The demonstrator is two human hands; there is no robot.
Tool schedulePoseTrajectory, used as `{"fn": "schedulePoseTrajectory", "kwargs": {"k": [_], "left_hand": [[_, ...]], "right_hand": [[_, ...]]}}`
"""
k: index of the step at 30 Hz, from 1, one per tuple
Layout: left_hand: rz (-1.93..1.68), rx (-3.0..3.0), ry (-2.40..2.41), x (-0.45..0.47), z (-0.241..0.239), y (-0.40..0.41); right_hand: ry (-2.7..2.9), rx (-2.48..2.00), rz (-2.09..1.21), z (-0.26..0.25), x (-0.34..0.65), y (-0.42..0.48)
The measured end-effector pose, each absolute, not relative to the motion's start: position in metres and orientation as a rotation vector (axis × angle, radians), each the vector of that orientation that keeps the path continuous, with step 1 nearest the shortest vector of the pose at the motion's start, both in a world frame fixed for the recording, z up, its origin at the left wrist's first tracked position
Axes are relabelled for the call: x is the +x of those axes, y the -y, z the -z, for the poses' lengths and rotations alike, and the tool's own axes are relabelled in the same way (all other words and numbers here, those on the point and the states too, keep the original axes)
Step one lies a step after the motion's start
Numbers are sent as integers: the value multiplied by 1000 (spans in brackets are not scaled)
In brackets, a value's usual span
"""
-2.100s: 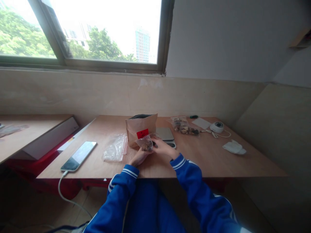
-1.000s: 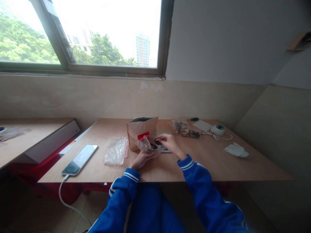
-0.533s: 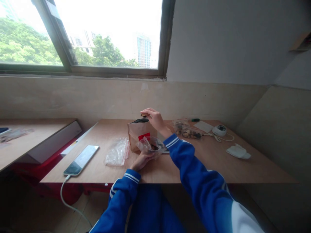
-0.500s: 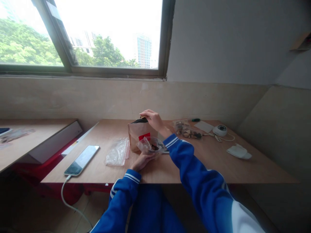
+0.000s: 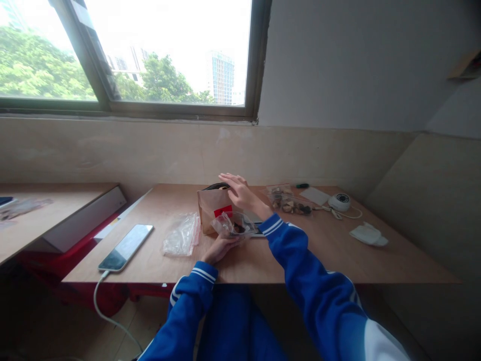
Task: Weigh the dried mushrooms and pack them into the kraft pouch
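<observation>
A brown paper bag [image 5: 209, 208] with a red label [image 5: 223, 212] stands upright on the table, its dark-lined mouth open. Over the right side of that mouth is my right hand [image 5: 242, 194], fingers stretched out and nothing seen in them. Just below the fingers a small tan piece [image 5: 224, 187] shows at the bag's opening. My left hand [image 5: 222, 246] is closed on a clear plastic bag [image 5: 246, 226] in front of the paper bag. Some dark brown pieces lie inside the plastic; their kind cannot be made out.
Flat clear zip bags [image 5: 181, 235] lie left of the paper bag, and a phone [image 5: 126, 248] on a cable is farther left. Bags of brown pieces [image 5: 291, 204], a green-handled tool [image 5: 302, 186], a white dome camera [image 5: 339, 202] and a folded white cloth or paper [image 5: 369, 234] are to the right.
My right hand has let go of a small tan piece at the paper bag's mouth. Its fingers have straightened and it has shifted slightly right and down. My left hand stays in place.
</observation>
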State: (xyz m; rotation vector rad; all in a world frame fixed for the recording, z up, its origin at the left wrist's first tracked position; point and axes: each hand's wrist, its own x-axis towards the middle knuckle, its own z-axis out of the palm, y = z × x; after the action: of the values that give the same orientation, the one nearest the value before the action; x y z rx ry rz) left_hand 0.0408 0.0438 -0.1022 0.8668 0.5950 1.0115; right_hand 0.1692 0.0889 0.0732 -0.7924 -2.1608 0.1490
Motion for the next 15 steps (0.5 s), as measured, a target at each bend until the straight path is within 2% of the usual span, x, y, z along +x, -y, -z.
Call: {"fn": "schedulePoseTrajectory", "kwargs": {"k": [3,7,11,15], "left_hand": [[-1014,858,-601,40,101,-43],[-1012,850,-577,40,103,-44],[-1014,857,-552,41,108,-46],[-1011,837,-612,41,108,-46]], "right_hand": [[1962,-879,-108,-72,180,-71],[1799,-925,-222,-57,199,-53],[2087,-1016,-558,-27,209,-44],[2195,-1172,-537,0,204,-38]]}}
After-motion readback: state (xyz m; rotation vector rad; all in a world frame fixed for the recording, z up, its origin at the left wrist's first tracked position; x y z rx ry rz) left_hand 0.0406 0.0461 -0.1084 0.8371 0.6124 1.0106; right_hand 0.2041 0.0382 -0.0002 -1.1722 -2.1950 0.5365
